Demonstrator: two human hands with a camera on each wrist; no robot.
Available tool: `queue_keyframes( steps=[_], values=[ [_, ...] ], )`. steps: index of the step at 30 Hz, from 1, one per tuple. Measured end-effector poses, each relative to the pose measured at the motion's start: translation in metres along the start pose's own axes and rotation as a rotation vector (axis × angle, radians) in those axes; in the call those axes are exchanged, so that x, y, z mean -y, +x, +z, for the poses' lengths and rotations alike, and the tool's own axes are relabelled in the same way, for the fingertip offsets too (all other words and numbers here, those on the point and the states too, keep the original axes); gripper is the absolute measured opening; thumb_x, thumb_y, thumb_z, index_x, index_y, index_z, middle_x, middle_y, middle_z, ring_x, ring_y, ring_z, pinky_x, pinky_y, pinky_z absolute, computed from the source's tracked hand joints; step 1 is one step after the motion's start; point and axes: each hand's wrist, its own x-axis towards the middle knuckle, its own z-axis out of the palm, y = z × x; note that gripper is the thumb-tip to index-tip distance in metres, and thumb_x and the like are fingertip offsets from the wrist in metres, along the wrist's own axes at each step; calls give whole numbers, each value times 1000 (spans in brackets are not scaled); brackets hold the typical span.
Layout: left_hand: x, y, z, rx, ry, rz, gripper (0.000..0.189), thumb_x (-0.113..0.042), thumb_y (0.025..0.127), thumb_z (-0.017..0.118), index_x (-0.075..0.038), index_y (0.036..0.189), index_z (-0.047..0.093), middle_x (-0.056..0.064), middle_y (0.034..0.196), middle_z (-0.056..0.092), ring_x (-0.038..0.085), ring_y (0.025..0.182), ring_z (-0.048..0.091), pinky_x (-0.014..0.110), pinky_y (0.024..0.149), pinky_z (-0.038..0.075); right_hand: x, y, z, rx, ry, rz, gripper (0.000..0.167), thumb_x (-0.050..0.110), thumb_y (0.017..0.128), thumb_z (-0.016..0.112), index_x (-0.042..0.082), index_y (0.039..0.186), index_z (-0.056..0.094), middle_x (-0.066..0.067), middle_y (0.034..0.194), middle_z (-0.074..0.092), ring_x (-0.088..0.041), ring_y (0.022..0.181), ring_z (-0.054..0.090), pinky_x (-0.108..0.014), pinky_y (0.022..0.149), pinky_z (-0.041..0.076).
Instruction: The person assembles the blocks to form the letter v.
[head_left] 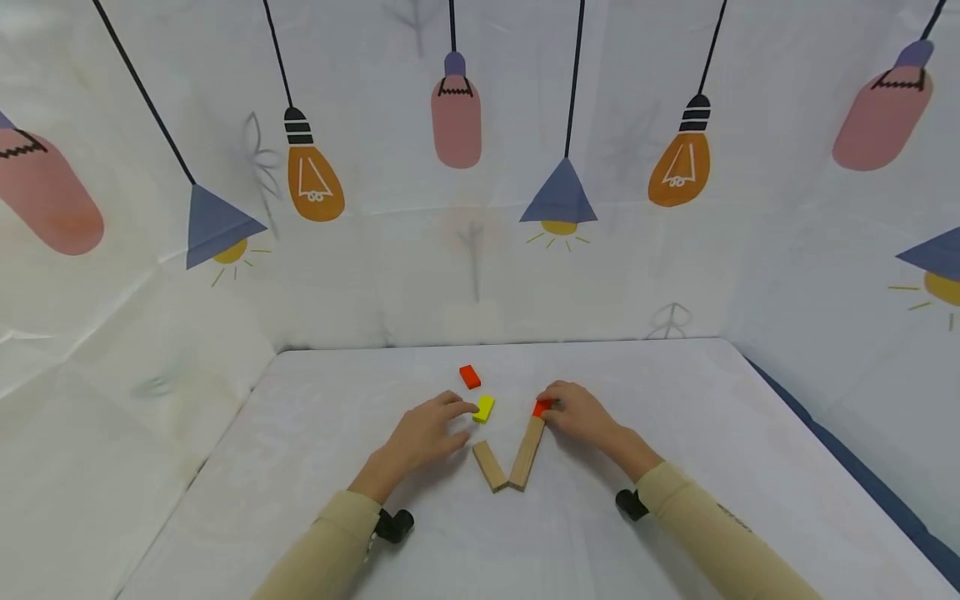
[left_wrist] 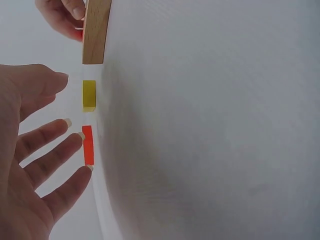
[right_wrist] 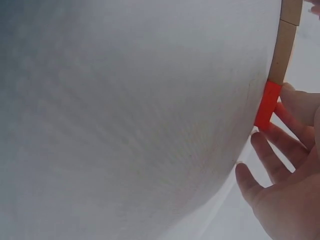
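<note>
Two plain wooden blocks, a shorter-looking left one and a right one, meet at their near ends in a V on the white table. At the far end of the right one lies a red block, in line with it. My right hand pinches this red block between thumb and fingers. Fingers spread, my left hand hovers beside a yellow block, its index fingertip overlapping the block's edge in the head view. In the left wrist view the yellow block shows beyond the thumb.
Farther back on the table lies a second red block. A white sheet printed with hanging lamps rises behind and at both sides. Dark wrist cameras sit below each sleeve cuff.
</note>
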Motion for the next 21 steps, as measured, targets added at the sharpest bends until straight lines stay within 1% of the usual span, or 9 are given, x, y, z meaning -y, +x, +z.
queue_keyframes(
  steps=[7, 9, 12, 16, 21],
  values=[
    [-3, 7, 3, 20, -50, -35, 45, -33, 91, 66, -32, 135, 59, -5, 134, 57, 17, 115, 61, 40, 93, 54, -1, 0, 1, 1, 1, 11, 25, 12, 88, 72, 4, 112, 72, -7, 111, 70, -25, 106, 63, -45, 96, 50],
    [-2, 10, 3, 27, -69, -41, 45, -32, 92, 66, -32, 136, 58, -5, 137, 56, 18, 116, 61, 41, 95, 53, -1, 0, 2, -1, 3, 11, 26, 12, 88, 72, 4, 112, 73, -7, 112, 70, -25, 106, 63, -46, 96, 50],
    [-3, 15, 3, 37, -86, -42, 45, -31, 91, 65, -31, 136, 58, -5, 139, 54, 17, 114, 61, 41, 96, 52, -1, 0, 2, -5, 5, 6, 26, 12, 87, 72, 3, 112, 73, -8, 112, 70, -26, 105, 63, -46, 95, 50],
    [-3, 22, 3, 47, -80, -30, 45, -30, 91, 66, -29, 135, 59, -3, 141, 53, 18, 114, 60, 42, 96, 52, -1, 0, 2, -4, 6, 10, 26, 12, 87, 72, 3, 112, 73, -8, 112, 70, -25, 105, 64, -45, 95, 50],
    [-2, 29, 2, 66, -66, -46, 45, -28, 89, 66, -28, 134, 60, -2, 144, 53, 22, 125, 57, 46, 101, 49, -1, 0, 2, -1, 9, 11, 25, 12, 87, 73, 4, 111, 73, -7, 110, 70, -24, 103, 64, -45, 93, 51]
  ],
)
